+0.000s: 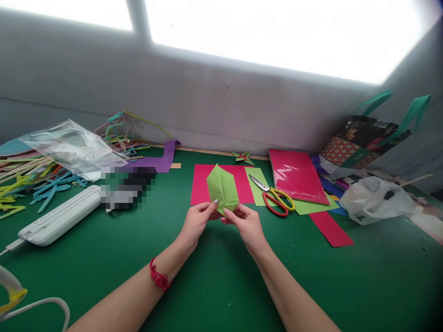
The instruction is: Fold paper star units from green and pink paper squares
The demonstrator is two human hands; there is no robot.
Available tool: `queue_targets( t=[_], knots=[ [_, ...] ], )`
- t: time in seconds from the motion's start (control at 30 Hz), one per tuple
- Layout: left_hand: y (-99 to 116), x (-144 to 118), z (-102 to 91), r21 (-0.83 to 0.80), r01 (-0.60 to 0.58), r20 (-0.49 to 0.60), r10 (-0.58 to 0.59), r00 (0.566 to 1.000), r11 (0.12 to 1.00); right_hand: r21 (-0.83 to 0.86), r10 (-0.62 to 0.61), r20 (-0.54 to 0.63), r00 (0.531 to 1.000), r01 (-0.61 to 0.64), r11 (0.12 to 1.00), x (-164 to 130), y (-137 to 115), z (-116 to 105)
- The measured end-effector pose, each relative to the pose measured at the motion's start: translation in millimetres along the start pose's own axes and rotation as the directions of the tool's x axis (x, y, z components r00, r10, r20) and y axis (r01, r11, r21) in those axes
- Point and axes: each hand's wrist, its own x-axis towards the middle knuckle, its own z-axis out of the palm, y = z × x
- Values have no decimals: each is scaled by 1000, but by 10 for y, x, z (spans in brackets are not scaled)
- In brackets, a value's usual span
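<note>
Folded green paper (223,188) held upright over the desk (214,276), just in front of the pink sheet (200,184) — pinched at its lower edge by left hand (198,221) and right hand (245,224), fingertips closed on the bottom corners. Likely trouble: uneven pull from the 2 pinches, skewing the crease or tearing the thin corner; slack grip, letting the layers spring open. Scissors (275,198) near the right, blades toward the work — risk of a snag on any sideways reach.
</note>
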Motion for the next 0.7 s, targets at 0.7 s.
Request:
queue_targets(
  t=[0.7],
  knots=[
    [154,21,-114,113,75,100,-87,991,991,-46,5,131,991,1,999,12,105,-24]
  ],
)
